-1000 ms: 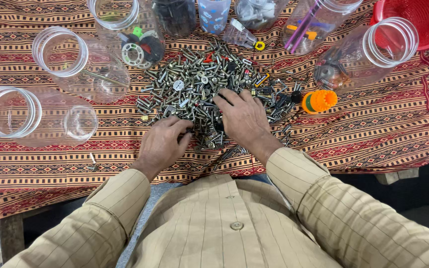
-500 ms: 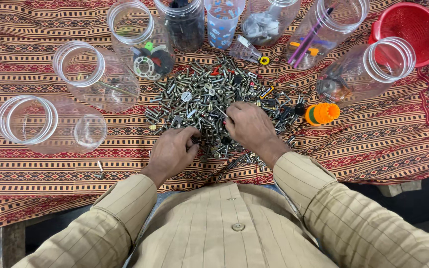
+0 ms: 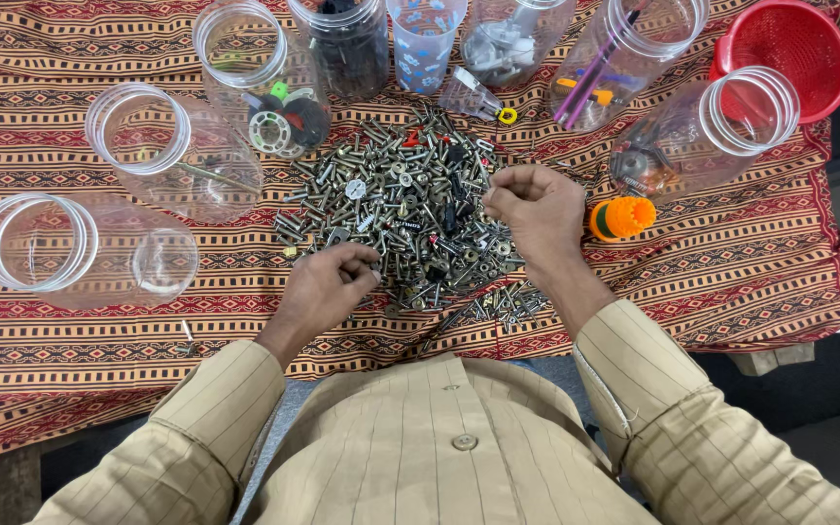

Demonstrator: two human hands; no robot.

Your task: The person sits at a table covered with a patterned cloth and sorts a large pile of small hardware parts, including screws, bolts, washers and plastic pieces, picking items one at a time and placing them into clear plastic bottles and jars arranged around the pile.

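Sitting at the middle of the striped red cloth (image 3: 99, 340): a heap of screws, bolts and washers (image 3: 405, 209), the landmark for everything here. Resting on the near-left edge of the heap, the left hand (image 3: 328, 287), fingers curling inward and pinching at small pieces (too small to tell which one). Hovering over the right side of the heap, the right hand (image 3: 537, 209), fingers bunching together toward the thumb, perhaps nipping a tiny part; impossible to tell what. Lying just right of the heap, beside that hand, an orange plastic piece (image 3: 622, 217). Lying on their sides left of the heap, two clear jars (image 3: 80, 253) (image 3: 172, 151). Standing beyond the heap, more clear jars (image 3: 352, 44) holding odd parts. Sitting far right beyond the heap, a red basket (image 3: 789, 49).
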